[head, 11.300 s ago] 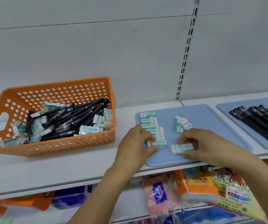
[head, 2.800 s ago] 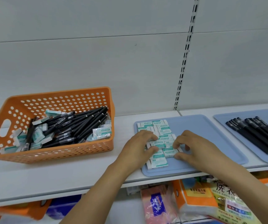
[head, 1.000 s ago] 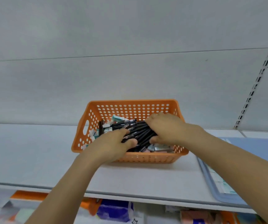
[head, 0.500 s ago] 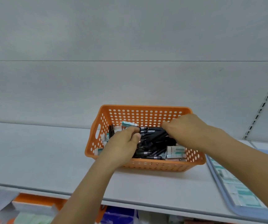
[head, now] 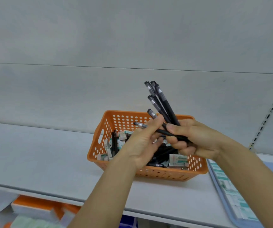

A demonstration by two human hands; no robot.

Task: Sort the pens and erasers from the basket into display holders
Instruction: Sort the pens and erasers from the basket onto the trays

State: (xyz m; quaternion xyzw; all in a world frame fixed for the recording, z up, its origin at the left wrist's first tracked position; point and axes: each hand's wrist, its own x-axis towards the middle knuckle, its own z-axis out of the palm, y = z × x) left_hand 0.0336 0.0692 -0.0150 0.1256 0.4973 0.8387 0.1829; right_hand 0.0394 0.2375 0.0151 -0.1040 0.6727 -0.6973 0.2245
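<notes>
Above perforated orange basket point(head: 162, 174), right hand point(head: 193, 139) gripping slim black pens point(head: 163, 102)

The basket point(head: 148, 174) is orange, its walls patterned with rows of round holes. The pens point(head: 164, 104) are matte black with silvery-clear bands near their ends. The erasers point(head: 177, 159) are white in teal-and-white printed sleeves. At 4 o'clock, the tray point(head: 221, 193) is pale blue. The shelf point(head: 42, 153) and back panel point(head: 83, 38) are plain light grey.
</notes>
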